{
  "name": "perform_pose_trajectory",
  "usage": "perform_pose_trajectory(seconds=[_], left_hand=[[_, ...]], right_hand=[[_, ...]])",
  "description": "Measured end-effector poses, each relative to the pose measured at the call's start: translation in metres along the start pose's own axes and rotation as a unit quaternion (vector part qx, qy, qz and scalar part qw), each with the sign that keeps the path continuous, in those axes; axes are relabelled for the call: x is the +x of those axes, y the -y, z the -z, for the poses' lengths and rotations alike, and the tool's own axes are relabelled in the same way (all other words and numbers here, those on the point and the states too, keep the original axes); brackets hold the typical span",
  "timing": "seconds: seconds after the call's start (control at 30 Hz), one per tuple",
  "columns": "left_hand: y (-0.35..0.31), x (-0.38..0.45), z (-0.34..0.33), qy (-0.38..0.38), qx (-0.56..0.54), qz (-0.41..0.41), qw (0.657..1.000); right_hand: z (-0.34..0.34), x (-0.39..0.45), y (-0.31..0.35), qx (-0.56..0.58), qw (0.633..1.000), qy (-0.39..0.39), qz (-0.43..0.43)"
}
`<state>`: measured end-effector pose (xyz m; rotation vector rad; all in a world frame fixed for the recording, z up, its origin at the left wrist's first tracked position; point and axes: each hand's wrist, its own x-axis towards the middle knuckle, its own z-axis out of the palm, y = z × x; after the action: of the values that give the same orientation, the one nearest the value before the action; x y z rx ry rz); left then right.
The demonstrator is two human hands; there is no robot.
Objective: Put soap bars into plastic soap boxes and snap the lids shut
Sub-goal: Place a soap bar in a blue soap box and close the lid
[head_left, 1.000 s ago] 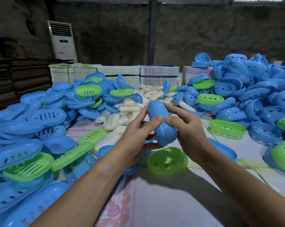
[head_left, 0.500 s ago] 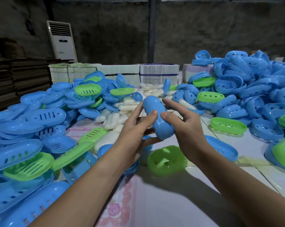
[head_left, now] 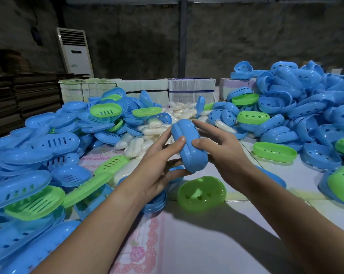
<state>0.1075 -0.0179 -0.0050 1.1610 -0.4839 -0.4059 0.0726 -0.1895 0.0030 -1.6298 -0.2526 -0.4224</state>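
You hold the closed blue soap box (head_left: 189, 146) above the table (head_left: 216, 244), long axis running away from you. Your left hand (head_left: 159, 165) and right hand (head_left: 224, 149) grip its sides. Dark concrete walls behind.

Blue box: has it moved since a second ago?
Yes: the blue box shifted slightly left, judged against the green lid lying below it.
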Motion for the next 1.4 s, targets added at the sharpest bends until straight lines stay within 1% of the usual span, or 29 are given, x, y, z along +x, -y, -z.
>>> perform_pose_trajectory(seconds=[0.07,0.27,0.5,0.7,0.97,1.4], left_hand=[[-0.001,0.000,0.001,0.002,-0.009,-0.005,1.000],[0.000,-0.001,-0.002,-0.011,0.003,-0.017,1.000],[-0.003,-0.003,-0.002,0.014,0.020,-0.026,0.999],[-0.004,-0.003,-0.001,0.025,0.030,-0.032,0.999],[-0.007,-0.007,-0.001,0.036,0.074,-0.030,0.996],[-0.006,-0.008,-0.006,0.026,0.053,-0.039,0.998]], right_hand=[[-0.003,-0.001,-0.001,0.004,1.000,-0.011,0.006],[-0.004,-0.003,-0.002,-0.007,1.000,0.002,0.010],[0.001,-0.002,-0.001,-0.001,1.000,0.016,0.020],[0.000,-0.004,-0.001,0.006,0.999,0.008,0.038],[0.004,-0.004,0.001,0.019,0.999,0.032,0.036],[0.005,-0.002,0.002,0.040,0.998,0.040,0.021]])
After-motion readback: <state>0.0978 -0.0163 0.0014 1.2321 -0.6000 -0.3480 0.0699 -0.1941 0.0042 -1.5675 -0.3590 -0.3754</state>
